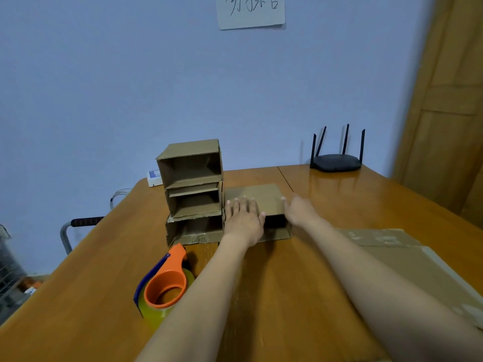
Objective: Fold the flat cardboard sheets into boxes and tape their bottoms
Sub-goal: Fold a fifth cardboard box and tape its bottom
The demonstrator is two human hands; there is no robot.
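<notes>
While both hands are working at the far-centre of the bench (78, 296), a folded box (257, 202) is lying on its side just right of a stack of three finished boxes (193, 192), its open mouth facing the camera. L. hand (244, 218) is pressing flat on the box top, fingers straight and spread, gripping nothing. R. hand (299, 210) is resting against the box's right edge w/ fingers extended; whether the thumb is hooking under the panel cannot be told, since that side is hidden.

Handling (judged): corrugated card is light and stiff across panels but is giving readily at the scored creases, so the box is likely sliding or skewing on the glossy wood unless it is being pinned from above. Best holds are flat palms on opposite panels or near corners; pinching a loose flap is risking a crush or tear. Side walls are probably springing back toward flat until tape is fixing the bottom.

Orange tape dispenser (164, 280), w/ clear roll, is lying near-left, well apart from the box and just beside the l. forearm. Flat cardboard sheets (392, 246) are waiting at right, under the r. forearm. Router (337, 160) is sitting far right; paper note (251, 11) is hanging on the wall.
</notes>
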